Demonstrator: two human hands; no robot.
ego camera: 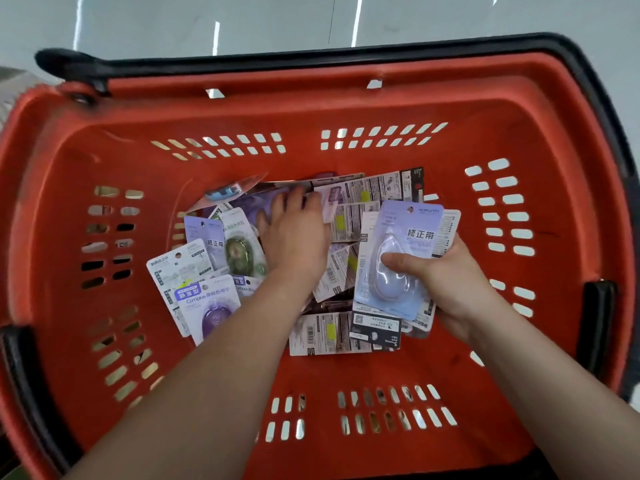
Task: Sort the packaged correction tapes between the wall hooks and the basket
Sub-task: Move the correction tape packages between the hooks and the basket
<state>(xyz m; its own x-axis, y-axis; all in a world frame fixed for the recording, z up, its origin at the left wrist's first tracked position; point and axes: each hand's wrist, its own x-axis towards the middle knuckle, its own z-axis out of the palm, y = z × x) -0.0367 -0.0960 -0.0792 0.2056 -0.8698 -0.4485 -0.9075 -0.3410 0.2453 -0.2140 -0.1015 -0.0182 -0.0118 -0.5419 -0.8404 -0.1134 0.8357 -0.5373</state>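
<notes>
Inside the red basket [346, 109], the left hand [294, 237] lies fingers-together on the pile of packaged correction tapes [322, 332]; at 3 o'clock, the right hand [446, 277] grips a lavender pack [398, 237] under the thumb.

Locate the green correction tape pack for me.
Head view: the green correction tape pack lies in the red basket, left of centre, just left of the left hand, beside a lilac pack.

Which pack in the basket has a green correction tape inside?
The correction tape pack just left of the left hand: its dispenser is dark green; the others visible are purple, lilac or blue.
</notes>
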